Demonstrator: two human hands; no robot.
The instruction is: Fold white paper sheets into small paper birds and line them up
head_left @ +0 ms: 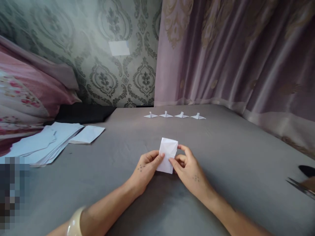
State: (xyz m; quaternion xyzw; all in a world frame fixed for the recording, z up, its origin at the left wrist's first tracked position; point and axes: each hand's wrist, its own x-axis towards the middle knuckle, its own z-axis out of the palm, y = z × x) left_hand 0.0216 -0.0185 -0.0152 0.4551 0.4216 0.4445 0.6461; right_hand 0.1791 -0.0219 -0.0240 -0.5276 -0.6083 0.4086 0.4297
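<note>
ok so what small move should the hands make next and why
Probably have the right hand press the folded paper flatter while the left hand steadies it: both thumbs rest on it, and its upper part shows crease lines.

Folded sheet (168,157): matt paper, creased
Paper stack (45,141): matt paper, smooth
Worktop (123,127): matt, cloth-like
Curtain (197,72): satiny cloth
Bangle (75,223): glossy, smooth
Pointed blades (304,189): metal
</note>
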